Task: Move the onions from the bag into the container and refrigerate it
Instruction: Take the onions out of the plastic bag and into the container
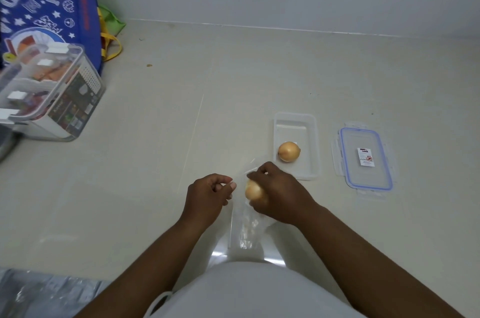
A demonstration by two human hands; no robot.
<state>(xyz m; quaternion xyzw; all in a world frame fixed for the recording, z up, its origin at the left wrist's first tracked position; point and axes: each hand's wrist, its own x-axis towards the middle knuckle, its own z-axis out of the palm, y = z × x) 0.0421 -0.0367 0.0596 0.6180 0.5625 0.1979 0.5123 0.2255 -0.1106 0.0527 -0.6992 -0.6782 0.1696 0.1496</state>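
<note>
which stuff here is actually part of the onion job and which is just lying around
Part of the job:
- clear bag, held by left hand
- onion in right hand
- second onion in container
- lid

Just lying about:
- blue tote bag
- clear storage bin

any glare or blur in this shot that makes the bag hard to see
Head view: the clear bag nearly vanishes against the pale counter, with bright glare streaks at its lower end; the right hand and its onion are slightly soft; the onion in the container is sharper; wide-angle distortion bends the wall edge; lighting is even, shadows faint.
</note>
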